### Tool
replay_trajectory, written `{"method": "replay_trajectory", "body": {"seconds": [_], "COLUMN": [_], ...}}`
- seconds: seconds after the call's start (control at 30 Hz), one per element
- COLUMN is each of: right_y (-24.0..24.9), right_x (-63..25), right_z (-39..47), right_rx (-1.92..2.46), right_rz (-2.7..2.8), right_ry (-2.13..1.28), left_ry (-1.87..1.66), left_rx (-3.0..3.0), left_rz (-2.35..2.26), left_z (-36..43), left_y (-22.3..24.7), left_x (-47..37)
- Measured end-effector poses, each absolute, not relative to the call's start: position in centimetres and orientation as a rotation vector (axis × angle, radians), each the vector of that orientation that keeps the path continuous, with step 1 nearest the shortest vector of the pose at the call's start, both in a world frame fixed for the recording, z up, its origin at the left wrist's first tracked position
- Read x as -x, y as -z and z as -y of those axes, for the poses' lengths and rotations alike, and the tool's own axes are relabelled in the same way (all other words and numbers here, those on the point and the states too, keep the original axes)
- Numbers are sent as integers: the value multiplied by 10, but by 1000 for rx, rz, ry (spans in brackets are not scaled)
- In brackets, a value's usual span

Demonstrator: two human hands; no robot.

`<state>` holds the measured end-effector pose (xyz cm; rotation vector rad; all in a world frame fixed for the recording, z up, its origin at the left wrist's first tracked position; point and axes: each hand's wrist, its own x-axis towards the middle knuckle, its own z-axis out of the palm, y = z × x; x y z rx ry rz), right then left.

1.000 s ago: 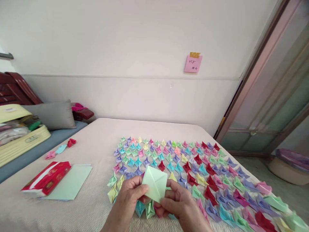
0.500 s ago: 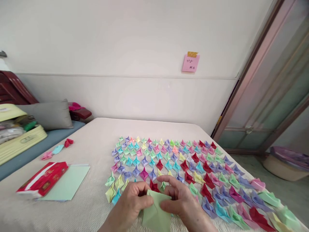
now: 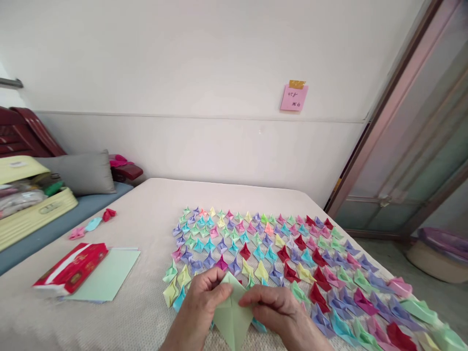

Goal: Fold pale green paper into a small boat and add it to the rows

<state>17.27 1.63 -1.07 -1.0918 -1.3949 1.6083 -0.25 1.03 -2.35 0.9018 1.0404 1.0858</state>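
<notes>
A pale green paper point(image 3: 233, 319) with creases hangs between my hands at the bottom centre, one corner pointing up. My left hand point(image 3: 203, 302) pinches its upper left edge between thumb and fingers. On the opposite side, my right hand point(image 3: 274, 309) has its thumb and index finger closed on the right edge. Behind and around the hands lie rows of small folded paper shapes point(image 3: 245, 251) in red, purple, blue, green, pink and yellow on a light cloth-covered surface point(image 3: 146, 214). My hands hide some of these shapes.
Left of the rows, a red tissue pack point(image 3: 73, 265) overlaps a stack of light green paper point(image 3: 109, 275). Several crumpled-looking coloured pieces point(image 3: 93, 224) lie behind it. A grey pillow point(image 3: 82, 170) and a yellow box point(image 3: 40, 212) are far left. A bin point(image 3: 440, 253) stands right.
The green paper has turned so a corner points upward and its lower part narrows to a point. My right hand's fingers have closed in on its edge. The whole view has shifted slightly.
</notes>
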Motion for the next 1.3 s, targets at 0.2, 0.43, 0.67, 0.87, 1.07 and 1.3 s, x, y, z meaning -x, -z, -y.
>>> {"method": "replay_trajectory", "body": {"seconds": [0.2,0.43,0.67,0.87,1.07,1.3], "right_y": [10,28,24,34,44,46], "right_x": [-167,-156,-159,-162,-162,-166], "right_z": [-11,-14,-17,-21,-22,-23], "right_rx": [978,973,947,851,958,1012], "right_rz": [1136,962,855,858,1054,1395], "right_ry": [-1703,-1612,-1555,-1548,-1268,-908], "left_ry": [-1141,-1286,-1307,-1350,-1442,-1514], "left_rx": [-938,-967,-1188,-1208,-1406,-1497], "left_rz": [-1020,-1071,-1130,-1105,-1251,-1319], "left_z": [-14,-13,-11,-11,-9,-4], "left_y": [34,35,32,40,44,38], "left_x": [4,0,2,1,-2,-8]}}
